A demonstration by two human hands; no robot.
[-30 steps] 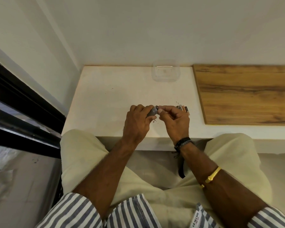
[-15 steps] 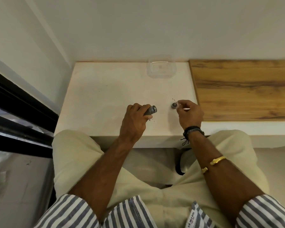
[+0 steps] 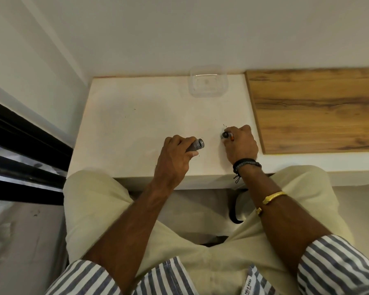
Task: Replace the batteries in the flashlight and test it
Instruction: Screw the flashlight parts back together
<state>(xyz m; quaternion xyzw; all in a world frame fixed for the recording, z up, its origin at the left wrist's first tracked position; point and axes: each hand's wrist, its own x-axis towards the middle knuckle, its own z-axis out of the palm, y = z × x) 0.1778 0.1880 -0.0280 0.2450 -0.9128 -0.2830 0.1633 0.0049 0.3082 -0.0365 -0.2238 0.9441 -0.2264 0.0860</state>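
My left hand grips the grey flashlight body just above the white tabletop, its threaded open end pointing right. My right hand rests on the tabletop to the right, fingers closed around the small dark flashlight cap. An orange-tipped battery shows at the fingertips beside the cap. The rest of the batteries are hidden under my right hand. The two hands are about a hand's width apart.
A clear plastic container stands at the back of the tabletop against the wall. A wooden board lies to the right of my right hand. A dark window frame runs along the left. My knees are below the table's front edge.
The hands came apart: my right hand pulled the cap off the flashlight body and carried it right, down to the tabletop by the batteries. My left hand kept the body in place.
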